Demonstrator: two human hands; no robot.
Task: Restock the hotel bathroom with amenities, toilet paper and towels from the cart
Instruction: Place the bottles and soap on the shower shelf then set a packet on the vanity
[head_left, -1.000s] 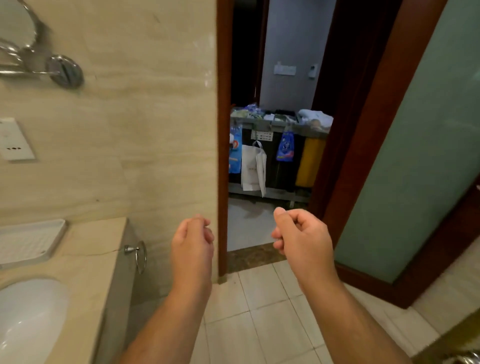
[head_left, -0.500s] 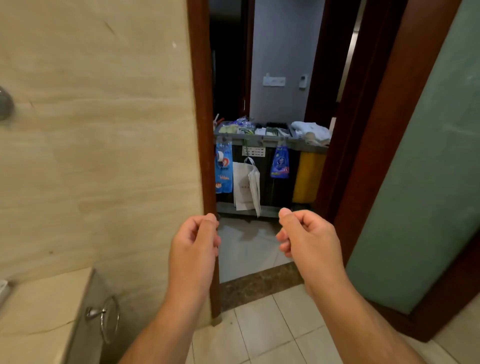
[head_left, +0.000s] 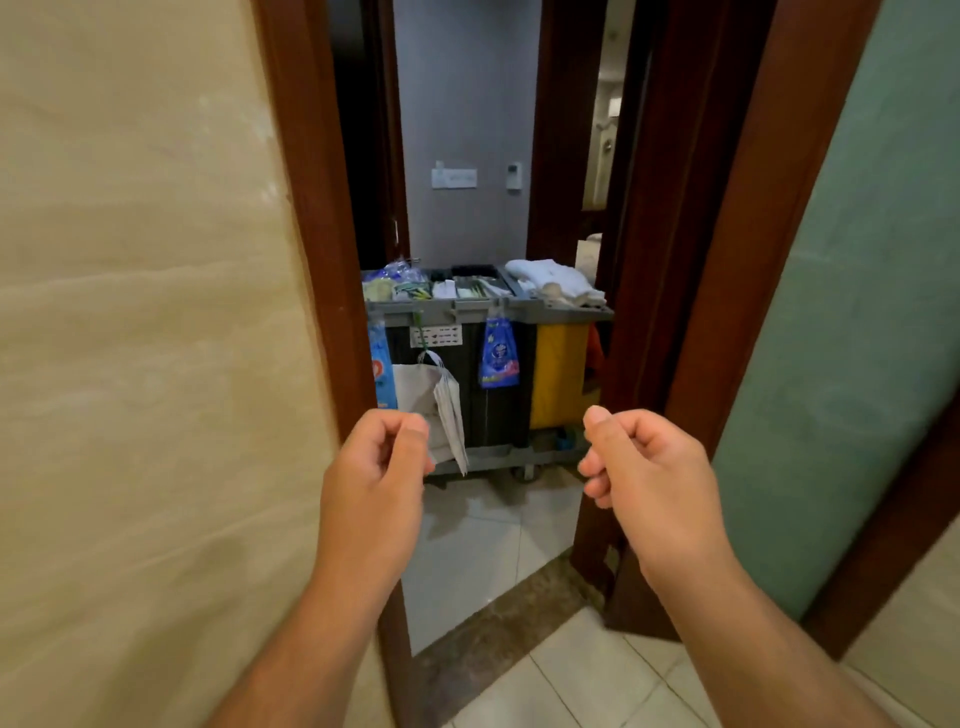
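Observation:
The housekeeping cart (head_left: 550, 312) stands outside the bathroom doorway, seen through the opening. White folded towels (head_left: 556, 283) lie on its top at the right, and small amenity packets (head_left: 441, 288) fill the top trays. A white paper bag (head_left: 431, 410) and a blue pouch (head_left: 498, 358) hang on its front. My left hand (head_left: 376, 467) and my right hand (head_left: 644, 467) are raised in front of me, short of the doorway. Their fingers are loosely curled and hold nothing.
A dark wooden door frame (head_left: 311, 260) borders the opening on both sides. The beige marble wall (head_left: 145, 364) is close on my left, and a frosted green glass panel (head_left: 857, 338) on my right. A dark stone threshold (head_left: 493, 623) crosses the tiled floor.
I have moved toward the doorway, so the cart looks larger and nearer. The counter, sink and towel ring have dropped out of view on the left. Both hands stay raised and loosely curled.

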